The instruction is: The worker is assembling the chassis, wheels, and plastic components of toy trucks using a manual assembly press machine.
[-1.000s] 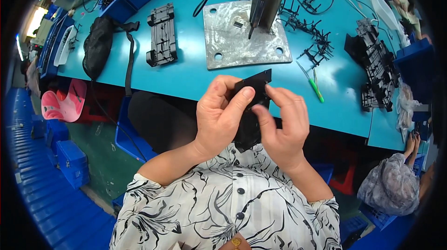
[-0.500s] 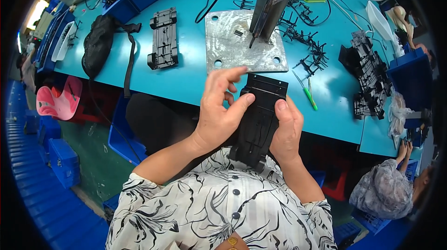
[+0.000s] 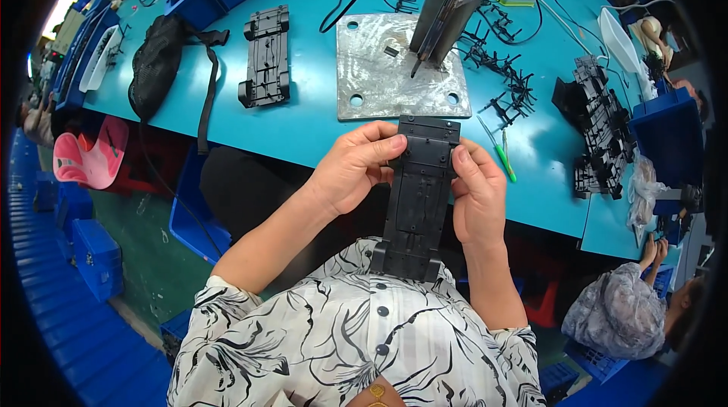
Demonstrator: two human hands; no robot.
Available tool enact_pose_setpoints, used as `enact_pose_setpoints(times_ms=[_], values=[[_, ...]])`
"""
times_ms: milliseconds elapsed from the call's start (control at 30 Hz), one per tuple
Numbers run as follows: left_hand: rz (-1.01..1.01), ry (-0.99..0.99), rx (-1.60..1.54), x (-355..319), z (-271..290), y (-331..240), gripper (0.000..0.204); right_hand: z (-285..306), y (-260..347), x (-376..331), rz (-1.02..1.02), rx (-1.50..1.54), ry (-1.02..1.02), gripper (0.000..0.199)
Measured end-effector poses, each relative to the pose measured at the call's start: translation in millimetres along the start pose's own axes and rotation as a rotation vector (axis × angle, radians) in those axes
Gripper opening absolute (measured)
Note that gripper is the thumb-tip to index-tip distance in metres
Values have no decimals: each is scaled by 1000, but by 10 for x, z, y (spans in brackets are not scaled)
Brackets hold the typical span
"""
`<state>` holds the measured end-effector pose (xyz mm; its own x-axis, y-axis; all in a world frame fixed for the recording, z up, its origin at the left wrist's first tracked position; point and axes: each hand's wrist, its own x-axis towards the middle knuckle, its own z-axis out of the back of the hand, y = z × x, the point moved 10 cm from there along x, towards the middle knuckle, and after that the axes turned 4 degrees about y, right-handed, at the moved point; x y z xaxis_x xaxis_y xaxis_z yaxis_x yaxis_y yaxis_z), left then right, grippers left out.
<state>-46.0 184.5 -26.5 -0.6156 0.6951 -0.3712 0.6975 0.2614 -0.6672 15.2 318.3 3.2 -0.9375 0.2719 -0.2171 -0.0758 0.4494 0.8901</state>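
A black plastic toy car chassis point(image 3: 417, 206) is held lengthwise between my two hands, in front of my shirt. My left hand point(image 3: 356, 166) pinches its left edge near the far end, thumb on top. On the opposite edge my right hand point(image 3: 481, 188) grips it, thumb along the side; its fingers are partly hidden underneath. Just beyond the chassis's far end lies a metal plate point(image 3: 360, 66) with holes in its corners. A soldering iron point(image 3: 436, 24) points down over this plate, fixed beside an upright metal post.
Another chassis point(image 3: 267, 58) lies on the turquoise table point(image 3: 318, 130), beside a black pouch point(image 3: 155, 73). Thin black plastic parts point(image 3: 508, 88) and green-handled tweezers point(image 3: 506, 157) are at right, with stacked chassis point(image 3: 603, 130) farther over. A co-worker point(image 3: 618, 308) sits at lower right.
The chassis has tilted so its surface faces up more fully. My left fingers, raised and spread before, have closed onto its edge. My right hand has shifted slightly along its side.
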Motion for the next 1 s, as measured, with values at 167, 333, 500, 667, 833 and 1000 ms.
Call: enact_pose_setpoints(times_ms=[167, 333, 500, 667, 833, 1000], values=[[-23, -15, 40, 83, 39, -132, 14, -42, -25, 102, -29, 106, -11, 25], [-30, 65, 35, 264, 60, -217, 17, -30, -22, 191, -57, 91, -22, 23], [-42, 91, -55, 351, 13, -343, 24, -92, 21, 251, -18, 67, -64, 18], [-76, 151, -68, 390, -37, -488, 26, -189, 90, 274, 21, 59, -60, 19], [-114, 146, -87, 377, -60, -583, 28, -236, 108, 298, 31, 49, -60, 21], [-79, 145, -95, 437, -87, -547, 28, -212, 161, 305, 55, 46, -41, 22]])
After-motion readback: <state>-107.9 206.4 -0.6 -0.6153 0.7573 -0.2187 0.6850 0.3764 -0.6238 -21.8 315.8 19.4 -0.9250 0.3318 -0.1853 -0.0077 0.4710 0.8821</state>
